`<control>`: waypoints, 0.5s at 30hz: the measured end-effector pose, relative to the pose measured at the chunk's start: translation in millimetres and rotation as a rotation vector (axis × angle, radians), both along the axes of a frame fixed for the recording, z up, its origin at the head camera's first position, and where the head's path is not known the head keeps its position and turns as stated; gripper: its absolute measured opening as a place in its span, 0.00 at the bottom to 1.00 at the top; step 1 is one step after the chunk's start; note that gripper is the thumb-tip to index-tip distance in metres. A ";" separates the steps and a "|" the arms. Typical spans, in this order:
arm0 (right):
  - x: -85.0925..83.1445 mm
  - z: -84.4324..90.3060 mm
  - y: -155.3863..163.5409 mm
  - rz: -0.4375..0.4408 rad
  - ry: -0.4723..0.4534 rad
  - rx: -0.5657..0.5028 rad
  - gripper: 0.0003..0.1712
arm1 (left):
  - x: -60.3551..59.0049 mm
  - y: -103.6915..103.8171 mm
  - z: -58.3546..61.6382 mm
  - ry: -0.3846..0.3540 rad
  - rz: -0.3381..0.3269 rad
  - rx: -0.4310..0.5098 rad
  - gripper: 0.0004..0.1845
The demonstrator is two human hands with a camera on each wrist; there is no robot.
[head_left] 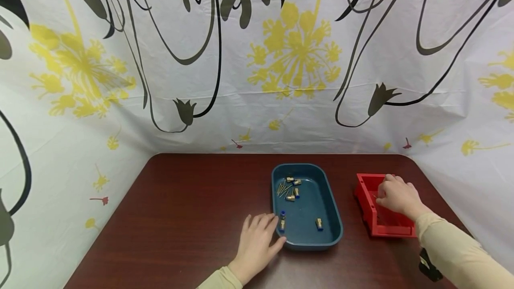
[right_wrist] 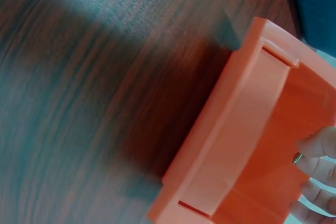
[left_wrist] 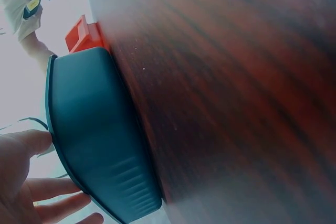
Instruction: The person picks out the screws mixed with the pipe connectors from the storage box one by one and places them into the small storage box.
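1. Hands first: the left hand (head_left: 257, 242) lies flat on the dark wood table (head_left: 180, 217), fingers relaxed and spread, holding nothing, with its fingertips right up against the near-left corner of the teal tray (head_left: 331, 217).
2. The right hand (head_left: 397, 196) is over the red bin (head_left: 363, 200), fingers dipped inside it. The right wrist view shows them pinching a small brass screw (right_wrist: 297, 158) just inside the bin.
3. The teal tray sits mid-table, just left of the red bin, not touching it.
4. In the tray: a bunch of thin brass screws (head_left: 283, 189) with a few brass fittings (head_left: 292, 186) at the far end, and two more blue-tipped fittings (head_left: 318, 224) near the front.
5. Behind it all hangs a white floral sheet (head_left: 257, 57), yellow and black print.
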State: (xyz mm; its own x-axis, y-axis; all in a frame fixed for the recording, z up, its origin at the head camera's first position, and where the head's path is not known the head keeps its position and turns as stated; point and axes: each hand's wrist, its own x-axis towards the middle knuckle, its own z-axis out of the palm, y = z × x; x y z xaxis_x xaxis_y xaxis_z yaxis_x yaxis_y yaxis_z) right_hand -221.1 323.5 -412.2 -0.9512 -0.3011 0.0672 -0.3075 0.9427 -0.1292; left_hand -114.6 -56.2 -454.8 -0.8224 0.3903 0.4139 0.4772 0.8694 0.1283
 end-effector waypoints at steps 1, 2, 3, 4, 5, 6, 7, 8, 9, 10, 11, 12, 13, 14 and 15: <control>-0.1 -1.2 -0.3 0.003 -0.001 0.003 0.09 | 0.1 -0.1 -0.1 0.001 0.001 0.000 0.24; -0.2 -2.4 -0.6 0.006 -0.004 0.006 0.09 | 0.1 -0.1 -0.3 0.002 0.000 0.000 0.24; -0.4 -3.4 -0.8 0.009 -0.004 0.009 0.09 | 0.1 -0.2 -0.4 0.003 0.000 0.000 0.24; -0.5 -4.5 -1.0 0.013 -0.004 0.011 0.08 | 0.1 -0.2 -0.5 0.003 0.000 -0.001 0.24; -0.8 -5.6 -1.1 0.017 -0.004 0.016 0.08 | 0.1 -0.2 -0.5 0.003 0.000 -0.002 0.24; -1.1 -6.5 -1.2 0.020 -0.004 0.017 0.08 | 0.1 -0.3 -0.6 0.004 0.001 -0.003 0.24; -1.3 -7.6 -1.7 0.021 -0.004 0.020 0.08 | 0.0 -0.3 -0.6 0.003 0.001 -0.005 0.24; -1.5 -8.7 -2.0 0.023 -0.008 0.022 0.08 | 0.0 -0.3 -0.5 0.002 0.000 -0.003 0.24; -1.7 -9.6 -2.3 0.025 -0.011 0.021 0.08 | 0.0 -0.4 -0.4 0.001 0.000 -0.003 0.24; -1.9 -10.4 -2.6 0.026 -0.013 0.024 0.08 | 0.1 -0.4 -0.3 0.000 0.000 -0.003 0.24; -2.0 -11.0 -2.9 0.028 -0.016 0.026 0.07 | 0.1 -0.5 -0.2 0.000 0.000 -0.001 0.24; -2.0 -11.6 -3.1 0.031 -0.019 0.029 0.07 | 0.2 -0.6 -0.1 0.000 0.000 -0.001 0.25; -2.0 -12.4 -3.5 0.034 -0.018 0.032 0.07 | 0.2 -0.7 -0.1 -0.002 -0.001 0.000 0.25; -2.1 -13.3 -3.7 0.036 -0.016 0.034 0.07 | 0.2 -0.8 0.0 -0.002 -0.001 0.001 0.25; -2.0 -14.4 -3.9 0.036 -0.017 0.036 0.07 | 0.3 -0.9 0.1 -0.003 0.000 -0.001 0.25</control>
State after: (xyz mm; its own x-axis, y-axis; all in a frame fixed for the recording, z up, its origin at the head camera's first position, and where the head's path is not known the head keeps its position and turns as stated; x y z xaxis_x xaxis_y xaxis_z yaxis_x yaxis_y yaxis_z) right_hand -223.1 319.7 -426.6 -0.9406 -0.3371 0.0394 -0.3394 0.9352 -0.1007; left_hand -114.3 -57.1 -454.7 -0.8235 0.3910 0.4111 0.4770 0.8695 0.1284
